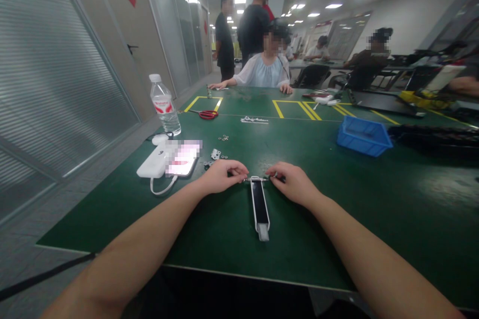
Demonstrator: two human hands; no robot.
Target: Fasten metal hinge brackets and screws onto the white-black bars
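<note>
Left of the blue bin [363, 140], the slim device [260, 203] lay flat; left hand [225, 176] and right hand [294, 183] pinched its end rod [257, 179]. It seemed light, stiff, slick, best held by its edges.

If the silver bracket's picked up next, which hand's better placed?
Left, probably: the left hand is close to the silver bracket; the right hand, across the black strip, would have farther to reach.
</note>
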